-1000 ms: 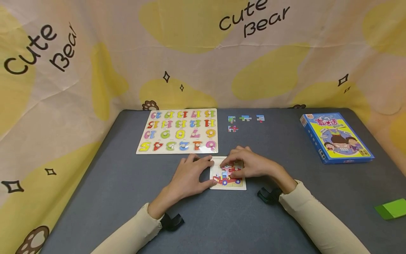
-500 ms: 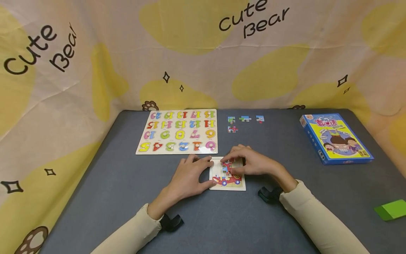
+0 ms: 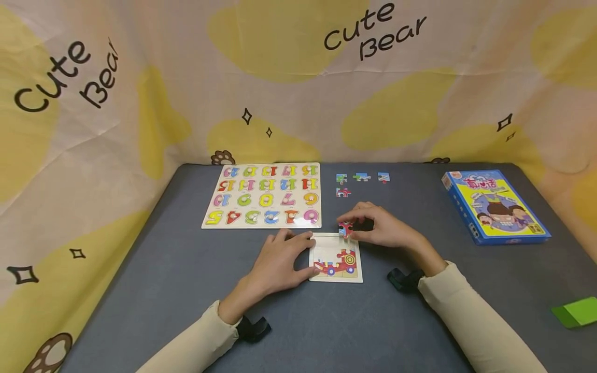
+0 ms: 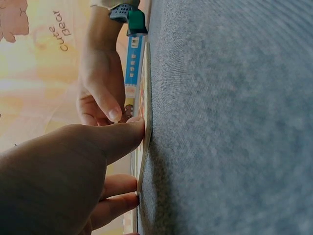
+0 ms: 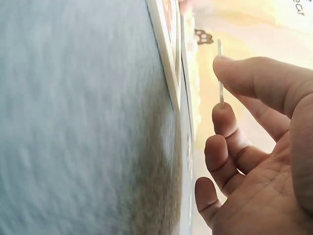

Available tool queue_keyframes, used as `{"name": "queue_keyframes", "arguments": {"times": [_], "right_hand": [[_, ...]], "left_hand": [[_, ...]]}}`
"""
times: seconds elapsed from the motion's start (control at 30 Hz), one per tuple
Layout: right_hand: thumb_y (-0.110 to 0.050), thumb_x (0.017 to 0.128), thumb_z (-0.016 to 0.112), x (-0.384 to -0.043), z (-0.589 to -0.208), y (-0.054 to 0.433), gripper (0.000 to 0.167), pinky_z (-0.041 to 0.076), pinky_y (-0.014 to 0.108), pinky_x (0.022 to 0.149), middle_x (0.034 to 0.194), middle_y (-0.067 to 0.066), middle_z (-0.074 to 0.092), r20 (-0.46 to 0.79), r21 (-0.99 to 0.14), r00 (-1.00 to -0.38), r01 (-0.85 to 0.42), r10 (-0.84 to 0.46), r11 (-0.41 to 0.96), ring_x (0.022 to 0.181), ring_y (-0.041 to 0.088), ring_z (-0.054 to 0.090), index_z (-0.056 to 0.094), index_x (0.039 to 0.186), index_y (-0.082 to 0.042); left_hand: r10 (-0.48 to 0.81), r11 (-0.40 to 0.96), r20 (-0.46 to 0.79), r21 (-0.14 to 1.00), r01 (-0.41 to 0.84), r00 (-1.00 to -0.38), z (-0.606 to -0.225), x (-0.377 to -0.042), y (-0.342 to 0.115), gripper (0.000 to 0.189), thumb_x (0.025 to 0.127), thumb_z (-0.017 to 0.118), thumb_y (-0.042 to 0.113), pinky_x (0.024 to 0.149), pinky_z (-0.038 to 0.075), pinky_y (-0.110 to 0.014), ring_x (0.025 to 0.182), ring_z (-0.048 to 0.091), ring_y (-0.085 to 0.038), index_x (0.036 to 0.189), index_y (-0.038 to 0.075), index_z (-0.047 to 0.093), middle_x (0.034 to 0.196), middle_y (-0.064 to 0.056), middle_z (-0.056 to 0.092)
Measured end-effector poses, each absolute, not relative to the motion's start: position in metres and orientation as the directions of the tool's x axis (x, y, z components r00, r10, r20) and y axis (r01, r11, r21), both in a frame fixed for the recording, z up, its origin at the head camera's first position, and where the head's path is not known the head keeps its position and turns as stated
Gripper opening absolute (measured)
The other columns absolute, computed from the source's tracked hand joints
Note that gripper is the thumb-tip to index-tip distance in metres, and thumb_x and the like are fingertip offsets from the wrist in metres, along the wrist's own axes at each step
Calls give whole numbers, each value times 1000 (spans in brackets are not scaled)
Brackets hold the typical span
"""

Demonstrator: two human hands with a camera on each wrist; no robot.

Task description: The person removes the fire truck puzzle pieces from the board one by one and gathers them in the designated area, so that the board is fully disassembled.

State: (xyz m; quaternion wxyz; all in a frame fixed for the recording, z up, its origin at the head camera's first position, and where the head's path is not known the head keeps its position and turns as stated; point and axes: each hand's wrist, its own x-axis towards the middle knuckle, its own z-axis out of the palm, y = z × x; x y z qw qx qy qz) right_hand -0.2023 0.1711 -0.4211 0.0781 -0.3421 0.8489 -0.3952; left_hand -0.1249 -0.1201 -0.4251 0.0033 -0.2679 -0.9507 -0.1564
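A small square puzzle board (image 3: 327, 244) lies on the grey table, a red car picture filling its lower part and pale bare wood showing above. My left hand (image 3: 280, 261) rests at the board's left side, thumb and fingertips touching its rim; in the left wrist view the thumb (image 4: 129, 132) lies on the edge. Over the far right edge of the board, my right hand (image 3: 384, 226) pinches a red and blue jigsaw piece (image 3: 345, 230) between thumb and finger. Seen edge-on in the right wrist view, the jigsaw piece (image 5: 221, 93) is a thin strip, off the table.
Several loose jigsaw pieces (image 3: 361, 177) lie behind the board. A number puzzle board (image 3: 255, 206) sits to their left. At the right are a blue and yellow box (image 3: 501, 207) and a green block (image 3: 576, 312). A printed cloth (image 3: 289, 93) hangs behind the table.
My right hand has lifted the jigsaw piece from the board and carried it away and to the right, uncovering more of the car picture. My left hand stays at the board's rim.
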Motion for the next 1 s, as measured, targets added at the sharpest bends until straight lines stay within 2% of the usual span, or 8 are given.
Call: {"name": "queue_keyframes", "arguments": {"times": [0.37, 0.77, 1.0], "right_hand": [[-13, 91, 76, -232, -420, 192, 39, 44, 38, 84, 110, 6, 65, 112, -697, -828, -460, -550, 550, 93, 21, 52, 71, 129, -11], [-4, 90, 75, -258, -425, 210, 37, 44, 31, 77, 104, 10, 69, 114, -670, -844, -455, -524, 587, 85, 21, 52, 71, 127, -6], [-6, 91, 73, -266, -425, 211, 37, 42, 34, 76, 105, 15, 67, 88, -659, -854, -436, -513, 613, 83, 21, 51, 69, 129, -4]], "left_hand": [[509, 806, 86, 303, 509, -857, -425, -124, -121, 63, 86, 76, 55, 94, 41, -48, 124, 52, -28, 137, 21, 65, 153, 1, 54], [513, 801, 90, 306, 514, -854, -425, -124, -121, 63, 86, 76, 53, 94, 40, -46, 124, 51, -27, 139, 21, 64, 153, 1, 54], [509, 806, 88, 302, 510, -856, -426, -124, -121, 63, 86, 76, 54, 94, 40, -45, 124, 51, -26, 138, 21, 65, 153, 1, 54]]}}
